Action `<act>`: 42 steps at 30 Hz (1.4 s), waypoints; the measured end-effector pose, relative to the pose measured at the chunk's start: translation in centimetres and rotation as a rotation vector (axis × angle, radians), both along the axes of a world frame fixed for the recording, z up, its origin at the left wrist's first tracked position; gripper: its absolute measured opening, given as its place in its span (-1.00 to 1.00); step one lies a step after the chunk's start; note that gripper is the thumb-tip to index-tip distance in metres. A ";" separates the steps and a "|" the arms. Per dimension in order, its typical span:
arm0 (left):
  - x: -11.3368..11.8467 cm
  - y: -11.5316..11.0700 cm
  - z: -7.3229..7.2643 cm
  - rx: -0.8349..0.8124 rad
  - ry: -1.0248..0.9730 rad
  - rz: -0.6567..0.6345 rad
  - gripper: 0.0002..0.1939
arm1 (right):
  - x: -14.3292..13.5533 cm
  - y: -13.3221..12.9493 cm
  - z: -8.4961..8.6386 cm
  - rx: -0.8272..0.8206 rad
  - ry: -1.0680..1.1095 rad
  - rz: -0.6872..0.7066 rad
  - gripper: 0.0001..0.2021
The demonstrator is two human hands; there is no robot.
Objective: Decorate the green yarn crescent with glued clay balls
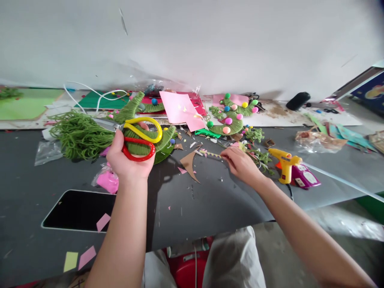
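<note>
My left hand (132,162) is closed around scissors (143,131) with one yellow and one red handle loop, the blades pointing left. Behind the scissors is a curved piece wrapped in green yarn (166,142); I cannot tell whether the hand also grips it. A loose bundle of green yarn (82,136) lies left of this hand. My right hand (241,164) pinches the end of a thin patterned stick (211,154), low over the table. Close to the stick's far end lies a brown card scrap (189,164). Curved green pieces with coloured pompoms (228,126) lie beyond the right hand.
A yellow glue gun (285,164) rests by a purple packet (304,177) at the right. A phone (76,210) lies front left, near a bag of pink material (107,180). Pink paper (178,107) stands at the back. Paper scraps litter the dark table (204,208).
</note>
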State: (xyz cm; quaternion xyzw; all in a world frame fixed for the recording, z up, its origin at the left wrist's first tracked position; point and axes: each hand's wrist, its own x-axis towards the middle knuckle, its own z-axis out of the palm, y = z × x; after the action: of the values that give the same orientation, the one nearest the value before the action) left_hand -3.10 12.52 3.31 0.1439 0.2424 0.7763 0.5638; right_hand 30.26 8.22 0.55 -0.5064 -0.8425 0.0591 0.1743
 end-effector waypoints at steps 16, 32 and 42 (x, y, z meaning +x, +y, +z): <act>0.6 -0.2 0.5 -0.040 -0.047 -0.006 -0.72 | -2.8 5.7 -2.0 0.048 -0.063 0.001 -0.73; 0.9 -0.6 1.0 -0.021 -0.106 -0.019 -0.68 | -7.5 0.6 -2.0 -0.048 -0.143 0.172 -0.76; 0.9 -0.5 0.9 -0.012 -0.094 -0.026 -0.67 | -3.2 2.6 -0.3 -0.027 -0.022 0.195 -0.78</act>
State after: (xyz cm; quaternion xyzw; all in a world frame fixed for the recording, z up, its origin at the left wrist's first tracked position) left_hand -2.22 11.98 4.17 0.1070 0.2183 0.7735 0.5854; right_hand 27.07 10.80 0.20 -0.4250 -0.8887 0.0816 0.1515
